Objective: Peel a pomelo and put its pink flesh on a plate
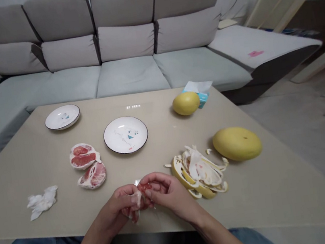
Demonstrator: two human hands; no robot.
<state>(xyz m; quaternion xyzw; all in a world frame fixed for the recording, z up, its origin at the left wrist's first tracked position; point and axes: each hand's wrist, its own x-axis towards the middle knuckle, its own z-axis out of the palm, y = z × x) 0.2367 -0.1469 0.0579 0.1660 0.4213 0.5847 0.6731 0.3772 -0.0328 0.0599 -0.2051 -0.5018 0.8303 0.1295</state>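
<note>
Pomelo flesh [144,187] (glossy, ragged)

Glossy tabletop [282,189], shiny ceramic-looking plate [119,144], rumpled paper tissue [43,202], matt cloth sofa [131,75], wet-looking pulp [144,187]

Partly peeled red pomelo flesh [144,201] is handheld.

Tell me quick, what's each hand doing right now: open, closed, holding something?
Left hand: closed, holding red fruit flesh with pale membrane.
Right hand: closed, pinching red fruit flesh at the left hand; can't tell if it's a separate piece.
</note>
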